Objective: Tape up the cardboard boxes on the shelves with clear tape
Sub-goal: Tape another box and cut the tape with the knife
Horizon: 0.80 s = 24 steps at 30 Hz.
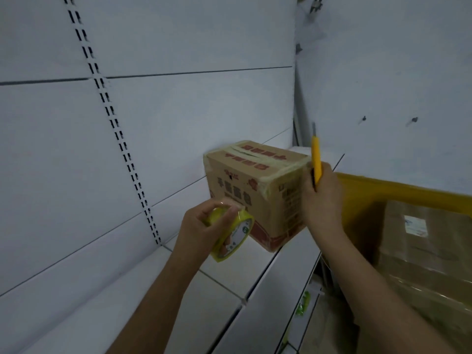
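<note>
One box sits on the shelf, already taped on top; stiff, probably light, best steadied by its side. Left hand grips the tape, right hand grips a knife

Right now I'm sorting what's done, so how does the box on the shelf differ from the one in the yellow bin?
The printed box stands on the white shelf, red lettering showing, tape over its top seam. The plain box lies in the yellow bin, bearing only a small white label. Both are brown cardboard.
</note>
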Each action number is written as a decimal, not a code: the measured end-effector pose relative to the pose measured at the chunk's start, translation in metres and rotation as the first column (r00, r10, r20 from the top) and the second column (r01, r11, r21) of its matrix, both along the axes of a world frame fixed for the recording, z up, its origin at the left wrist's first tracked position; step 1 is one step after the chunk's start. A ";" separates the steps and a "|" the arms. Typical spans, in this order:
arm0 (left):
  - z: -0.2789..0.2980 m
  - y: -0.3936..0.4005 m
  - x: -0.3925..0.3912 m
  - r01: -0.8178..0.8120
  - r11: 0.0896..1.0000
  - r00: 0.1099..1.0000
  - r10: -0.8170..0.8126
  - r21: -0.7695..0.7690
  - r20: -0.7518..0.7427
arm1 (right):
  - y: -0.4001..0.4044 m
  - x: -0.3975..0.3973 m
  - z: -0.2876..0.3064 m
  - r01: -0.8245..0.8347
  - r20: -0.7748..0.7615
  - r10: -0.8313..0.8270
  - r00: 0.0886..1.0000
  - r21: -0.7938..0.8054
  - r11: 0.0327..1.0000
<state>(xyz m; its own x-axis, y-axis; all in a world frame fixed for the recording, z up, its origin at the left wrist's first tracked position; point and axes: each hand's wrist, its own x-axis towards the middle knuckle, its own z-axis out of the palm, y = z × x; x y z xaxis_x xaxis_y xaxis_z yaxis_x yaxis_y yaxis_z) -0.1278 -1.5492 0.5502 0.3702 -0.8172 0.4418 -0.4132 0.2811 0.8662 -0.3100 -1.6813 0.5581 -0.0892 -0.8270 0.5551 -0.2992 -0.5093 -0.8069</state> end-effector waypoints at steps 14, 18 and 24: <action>-0.005 0.083 0.011 -0.188 0.967 0.982 0.187 0.174 0.020 | 0.060 0.085 0.017 -0.805 0.049 0.963 0.266 0.560 0.194; -0.015 0.102 0.012 -0.327 0.901 0.940 0.340 0.286 0.003 | 0.072 0.107 0.010 -0.832 -0.141 0.951 0.274 0.461 0.308; -0.018 0.136 -0.009 -0.512 0.693 0.802 0.597 0.507 -0.006 | 0.115 0.122 0.000 -0.868 -0.395 0.876 0.277 0.287 0.404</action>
